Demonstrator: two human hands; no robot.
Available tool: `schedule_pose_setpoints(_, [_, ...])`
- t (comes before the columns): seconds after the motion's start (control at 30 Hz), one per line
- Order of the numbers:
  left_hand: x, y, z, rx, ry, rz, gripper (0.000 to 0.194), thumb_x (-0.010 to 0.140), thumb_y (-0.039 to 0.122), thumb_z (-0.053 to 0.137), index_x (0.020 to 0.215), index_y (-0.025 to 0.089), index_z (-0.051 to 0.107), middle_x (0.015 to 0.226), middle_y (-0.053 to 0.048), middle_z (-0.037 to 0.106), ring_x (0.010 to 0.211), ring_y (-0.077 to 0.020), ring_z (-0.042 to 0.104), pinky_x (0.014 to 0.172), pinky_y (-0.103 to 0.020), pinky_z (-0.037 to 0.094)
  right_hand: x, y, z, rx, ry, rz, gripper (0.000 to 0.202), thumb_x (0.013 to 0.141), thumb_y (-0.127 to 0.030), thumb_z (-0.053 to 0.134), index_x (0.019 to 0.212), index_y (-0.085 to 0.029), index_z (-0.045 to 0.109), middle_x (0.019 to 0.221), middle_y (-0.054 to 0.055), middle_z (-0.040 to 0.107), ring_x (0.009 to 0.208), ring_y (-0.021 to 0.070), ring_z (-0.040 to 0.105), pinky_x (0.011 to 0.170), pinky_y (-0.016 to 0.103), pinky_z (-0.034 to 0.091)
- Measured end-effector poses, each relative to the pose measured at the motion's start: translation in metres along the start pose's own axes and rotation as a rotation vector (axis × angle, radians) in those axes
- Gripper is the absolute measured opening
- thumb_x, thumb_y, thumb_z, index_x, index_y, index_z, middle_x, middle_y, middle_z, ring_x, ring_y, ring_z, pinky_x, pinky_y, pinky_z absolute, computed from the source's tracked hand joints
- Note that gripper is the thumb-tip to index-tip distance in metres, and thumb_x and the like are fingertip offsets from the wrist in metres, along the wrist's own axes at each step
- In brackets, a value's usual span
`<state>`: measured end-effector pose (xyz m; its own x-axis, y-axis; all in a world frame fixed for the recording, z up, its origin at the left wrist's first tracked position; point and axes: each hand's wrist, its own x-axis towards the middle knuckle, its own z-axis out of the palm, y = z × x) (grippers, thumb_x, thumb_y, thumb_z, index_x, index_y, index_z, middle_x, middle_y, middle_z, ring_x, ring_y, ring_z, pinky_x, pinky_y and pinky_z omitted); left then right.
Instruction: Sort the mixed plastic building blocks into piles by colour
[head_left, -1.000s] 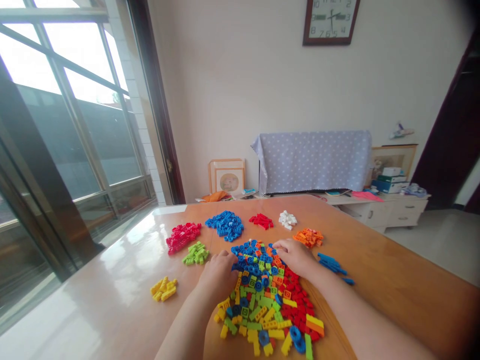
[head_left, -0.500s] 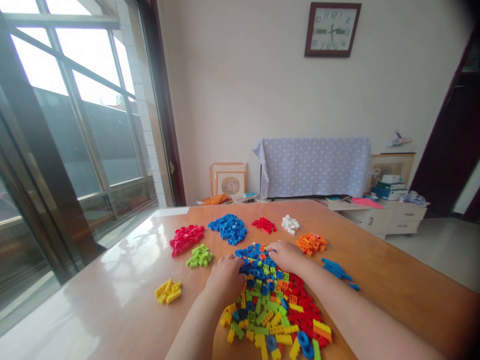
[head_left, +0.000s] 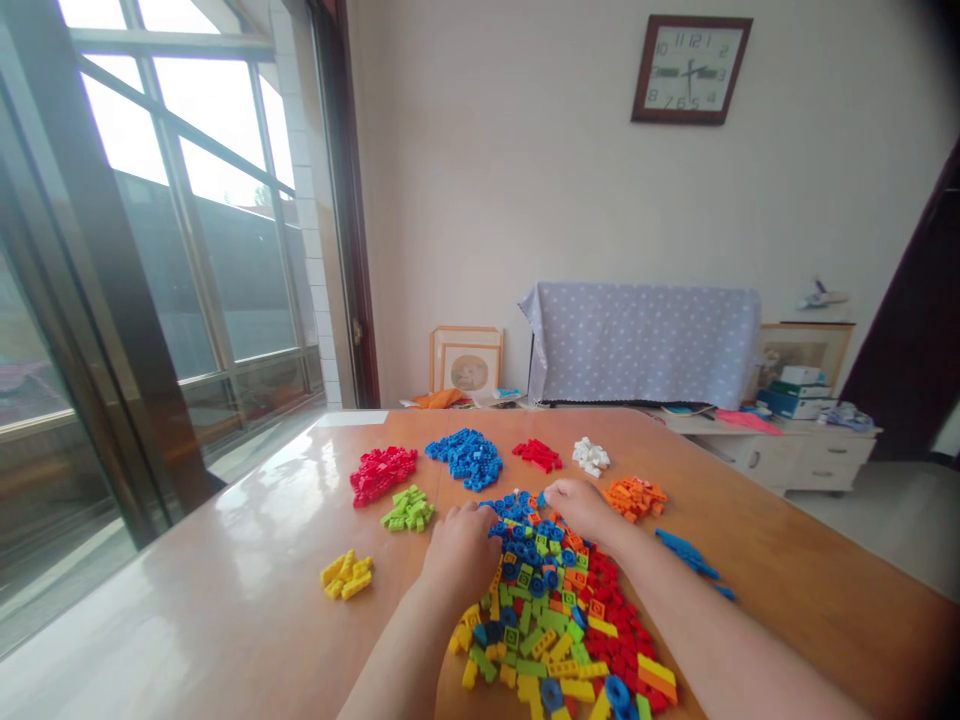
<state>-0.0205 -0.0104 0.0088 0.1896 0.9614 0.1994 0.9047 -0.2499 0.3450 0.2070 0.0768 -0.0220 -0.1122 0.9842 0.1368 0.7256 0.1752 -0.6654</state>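
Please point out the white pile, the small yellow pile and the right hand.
White pile (head_left: pixel 591 457): head view, on its middle bricks.
Small yellow pile (head_left: pixel 347 577): head view, on its middle bricks.
Right hand (head_left: pixel 580 504): head view, on its back.

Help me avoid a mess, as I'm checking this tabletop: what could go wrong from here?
The right hand is between the mixed brick heap and the orange pile, so a sideways swing might mix them. The left hand is close to the lime-green pile and could scatter it. The pinkish-red pile and red pile look alike in colour, so they may get confused.
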Motion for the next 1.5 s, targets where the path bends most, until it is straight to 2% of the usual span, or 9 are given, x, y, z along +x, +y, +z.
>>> schedule_pose_setpoints(0.1, [0.002, 0.004, 0.003, -0.072, 0.082, 0.052, 0.023, 0.088, 0.029, 0.053, 0.107, 0.025, 0.065, 0.109, -0.007, 0.069, 0.103, -0.0256, 0.062, 0.085, -0.032, 0.044, -0.019, -0.012, -0.005, 0.211, -0.045, 0.026, 0.036, 0.091, -0.044, 0.046, 0.089, -0.016, 0.068, 0.060, -0.004, 0.052, 0.053, 0.0102, 0.042, 0.053, 0.022, 0.032])
schedule_pose_setpoints(0.23, [0.003, 0.015, 0.010, -0.211, 0.106, 0.079, 0.027, 0.089, 0.034, 0.057, 0.114, 0.025, 0.059, 0.107, -0.005, 0.070, 0.100, -0.0231, 0.063, 0.081, -0.030, 0.045, -0.050, -0.032, -0.008, 0.735, -0.161, 0.213, 0.035, 0.080, -0.053, 0.064, 0.083, -0.019, 0.061, 0.056, -0.008, 0.043, 0.043, 0.0052, 0.024, 0.044, 0.021, 0.018])
schedule_pose_setpoints(0.3, [0.003, 0.020, 0.015, -0.290, 0.114, 0.103, 0.031, 0.088, 0.034, 0.058, 0.117, 0.024, 0.057, 0.105, -0.005, 0.070, 0.097, -0.0212, 0.064, 0.080, -0.028, 0.046, -0.063, -0.038, -0.006, 0.861, -0.180, 0.245, 0.033, 0.078, -0.051, 0.068, 0.081, -0.019, 0.058, 0.056, -0.009, 0.042, 0.042, 0.0043, 0.021, 0.043, 0.021, 0.014])
schedule_pose_setpoints(0.43, [0.004, 0.028, 0.024, -0.402, 0.131, 0.193, 0.016, 0.090, 0.026, 0.053, 0.103, 0.022, 0.060, 0.094, -0.003, 0.069, 0.089, -0.0172, 0.063, 0.078, -0.026, 0.046, -0.081, -0.038, 0.004, 0.941, -0.145, 0.286, 0.032, 0.081, -0.051, 0.064, 0.083, -0.020, 0.058, 0.057, -0.009, 0.043, 0.041, 0.0043, 0.021, 0.043, 0.022, 0.011])
schedule_pose_setpoints(0.7, [-0.001, 0.040, 0.026, -0.521, 0.024, 0.260, 0.017, 0.089, 0.022, 0.052, 0.100, 0.019, 0.064, 0.095, -0.004, 0.071, 0.088, -0.0172, 0.064, 0.078, -0.025, 0.047, -0.102, -0.021, 0.002, 0.665, 0.097, 0.074, 0.036, 0.079, -0.043, 0.067, 0.105, -0.020, 0.070, 0.073, -0.002, 0.061, 0.066, 0.0137, 0.054, 0.063, 0.026, 0.043])
schedule_pose_setpoints(1.03, [-0.010, 0.056, 0.030, -0.520, -0.091, 0.324, 0.018, 0.089, 0.029, 0.053, 0.099, 0.019, 0.065, 0.090, -0.002, 0.071, 0.081, -0.0161, 0.063, 0.072, -0.024, 0.047, -0.124, 0.014, -0.010, 0.312, 0.210, -0.075, 0.026, 0.082, -0.040, 0.063, 0.096, -0.022, 0.074, 0.077, 0.001, 0.068, 0.072, 0.0172, 0.060, 0.066, 0.026, 0.045])
schedule_pose_setpoints(1.17, [-0.006, 0.048, 0.024, -0.468, 0.000, 0.288, 0.022, 0.091, 0.031, 0.052, 0.106, 0.021, 0.064, 0.096, -0.004, 0.072, 0.089, -0.0178, 0.065, 0.077, -0.025, 0.048, -0.119, 0.053, -0.038, 0.120, 0.346, 0.020, 0.028, 0.082, -0.040, 0.062, 0.099, -0.022, 0.076, 0.078, 0.002, 0.069, 0.072, 0.0175, 0.061, 0.067, 0.027, 0.044])
schedule_pose_setpoints(1.33, [0.003, 0.026, 0.016, -0.306, 0.051, 0.197, 0.024, 0.093, 0.033, 0.049, 0.108, 0.023, 0.064, 0.102, -0.005, 0.072, 0.095, -0.0196, 0.066, 0.079, -0.025, 0.046, -0.116, 0.106, -0.075, -0.043, 0.360, 0.256, 0.030, 0.084, -0.040, 0.059, 0.105, -0.024, 0.075, 0.092, 0.004, 0.075, 0.079, 0.0186, 0.066, 0.068, 0.026, 0.044])
schedule_pose_setpoints(1.5, [0.007, 0.017, 0.010, -0.194, 0.039, 0.120, 0.023, 0.093, 0.034, 0.049, 0.105, 0.023, 0.066, 0.100, -0.004, 0.073, 0.093, -0.0190, 0.066, 0.079, -0.023, 0.045, -0.120, 0.120, -0.081, -0.158, 0.375, 0.330, 0.032, 0.086, -0.044, 0.055, 0.107, -0.029, 0.073, 0.101, 0.003, 0.076, 0.088, 0.0207, 0.069, 0.067, 0.026, 0.042])
